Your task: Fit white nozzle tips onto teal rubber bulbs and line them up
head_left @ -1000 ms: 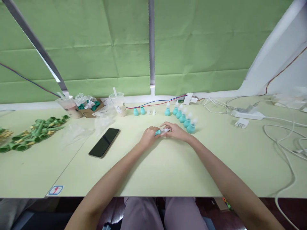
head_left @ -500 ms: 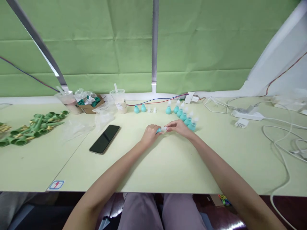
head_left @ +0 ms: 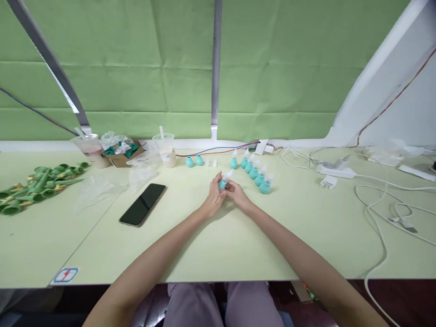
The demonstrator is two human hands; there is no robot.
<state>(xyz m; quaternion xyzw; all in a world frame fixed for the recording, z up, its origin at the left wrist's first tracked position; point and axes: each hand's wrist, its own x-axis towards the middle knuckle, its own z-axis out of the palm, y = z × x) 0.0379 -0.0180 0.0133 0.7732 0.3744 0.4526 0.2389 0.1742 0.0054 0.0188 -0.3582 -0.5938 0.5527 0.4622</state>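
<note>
Both hands meet at the middle of the pale table (head_left: 238, 236). My left hand (head_left: 213, 200) and my right hand (head_left: 237, 195) are closed together on one small teal bulb with a white tip (head_left: 224, 180), which points up and to the right. Just right of the hands stands a row of several finished teal bulbs with white tips (head_left: 254, 171). Behind the hands sit two bare teal bulbs (head_left: 194, 161) and two loose white tips (head_left: 210, 163).
A black phone (head_left: 142, 204) lies left of the hands. Further left are clear plastic bags (head_left: 102, 188), two drink cups (head_left: 165, 150), a small cardboard box (head_left: 123, 153) and a heap of green parts (head_left: 37, 184). White cables and a power strip (head_left: 335, 171) fill the right side.
The bulb was lying sideways between my hands; now it is tilted upward with its white tip showing above my fingers. My right hand has drawn in closer to the left.
</note>
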